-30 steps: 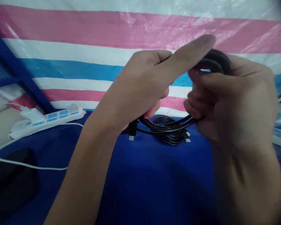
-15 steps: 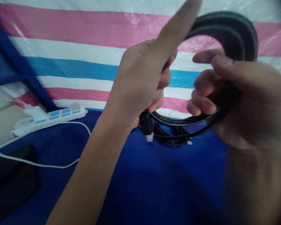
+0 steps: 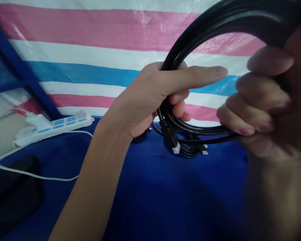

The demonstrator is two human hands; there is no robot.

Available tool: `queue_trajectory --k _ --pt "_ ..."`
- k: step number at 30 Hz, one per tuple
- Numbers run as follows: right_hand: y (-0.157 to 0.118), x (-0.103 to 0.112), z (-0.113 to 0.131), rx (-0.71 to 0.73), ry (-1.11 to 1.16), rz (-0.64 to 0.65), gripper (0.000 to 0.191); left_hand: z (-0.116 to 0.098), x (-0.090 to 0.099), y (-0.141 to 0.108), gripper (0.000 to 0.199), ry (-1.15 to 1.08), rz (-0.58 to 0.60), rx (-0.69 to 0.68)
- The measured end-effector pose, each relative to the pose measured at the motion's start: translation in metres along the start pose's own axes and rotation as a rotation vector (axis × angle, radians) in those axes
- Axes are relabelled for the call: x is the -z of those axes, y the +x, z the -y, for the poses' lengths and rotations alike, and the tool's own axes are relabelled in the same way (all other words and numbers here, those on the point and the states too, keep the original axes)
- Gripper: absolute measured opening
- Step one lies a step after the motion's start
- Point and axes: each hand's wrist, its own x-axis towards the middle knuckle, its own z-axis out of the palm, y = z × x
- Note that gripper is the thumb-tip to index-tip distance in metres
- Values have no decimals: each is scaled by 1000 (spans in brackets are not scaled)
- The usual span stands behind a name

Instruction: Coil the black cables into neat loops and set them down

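Observation:
A looped black cable [image 3: 198, 36] hangs in the air between my two hands. My left hand [image 3: 155, 88] is closed round the left side of the coil, its thumb stretched across the loop to the right. Below it dangles the cable's plug [image 3: 170, 135], black with a white tip. My right hand [image 3: 258, 92] has its fingers curled round the right side of the coil, close to the camera and partly in shadow. Behind the plug, a second coiled black cable [image 3: 189, 151] lies on the blue table [image 3: 165, 194].
At the left, a white power strip [image 3: 62, 125] with a plug in it lies on the table, a white cord [image 3: 40, 174] curving in front. A dark flat object [image 3: 17, 194] lies at the lower left. Behind stands a striped plastic sheet [image 3: 90, 30] beside a blue frame [image 3: 17, 67].
My left thumb has swung down from pointing up to lying across the coil. The right hand has shifted right and its fingers have curled. The loop looks wider and closer, its plug lower right.

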Motion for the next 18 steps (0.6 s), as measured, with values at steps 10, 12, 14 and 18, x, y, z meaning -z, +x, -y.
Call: queue_trajectory --k 10,12,14,18 --pt "-5 -1 0 57 -235 350 51 -15 -1 -10 20 -104 56 146" --pt "-7 -7 4 40 -172 280 49 -17 -5 -11 21 -118 54 139" --pt "-6 -10 8 -29 -97 208 46 -17 -9 -10 26 -134 23 128" --pt "-4 -5 9 -54 10 236 40 -13 -14 -3 58 -161 -47 75"
